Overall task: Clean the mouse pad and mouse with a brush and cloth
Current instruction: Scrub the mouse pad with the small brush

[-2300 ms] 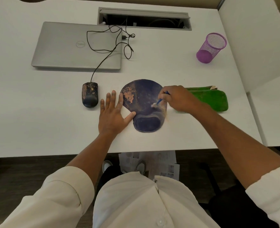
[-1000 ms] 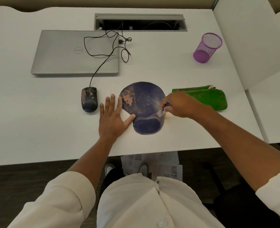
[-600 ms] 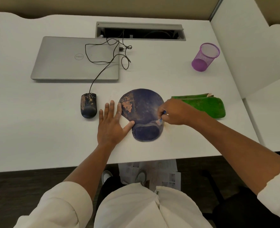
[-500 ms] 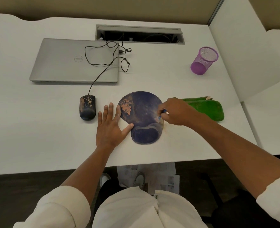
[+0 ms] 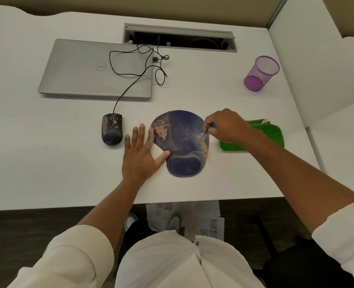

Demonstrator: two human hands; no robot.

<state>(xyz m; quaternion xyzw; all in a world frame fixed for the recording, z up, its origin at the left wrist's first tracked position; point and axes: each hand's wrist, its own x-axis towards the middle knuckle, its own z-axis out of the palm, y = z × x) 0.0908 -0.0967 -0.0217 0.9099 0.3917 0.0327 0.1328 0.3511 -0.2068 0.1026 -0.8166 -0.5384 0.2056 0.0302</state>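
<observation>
A dark blue mouse pad (image 5: pixel 182 142) with a wrist rest lies on the white desk, with tan dirt at its upper left and a dust streak along its right edge. My left hand (image 5: pixel 140 152) lies flat, fingers spread, pressing the pad's left edge. My right hand (image 5: pixel 226 125) grips a small blue brush (image 5: pixel 208 129) whose bristles touch the pad's upper right edge. A dark wired mouse (image 5: pixel 112 129) smeared with tan dirt sits left of my left hand. A folded green cloth (image 5: pixel 269 134) lies to the right, partly under my right wrist.
A shut silver laptop (image 5: pixel 84 69) lies at the back left with the mouse cable (image 5: pixel 134 59) looped over it. A purple mesh cup (image 5: pixel 262 73) stands at the back right. An open cable tray (image 5: pixel 180 38) sits at the desk's back; a white divider (image 5: pixel 309 59) rises on the right.
My right hand has moved with the brush from the pad's lower right edge up to its upper right edge. Tan dust now lies along that edge. The left hand stays put.
</observation>
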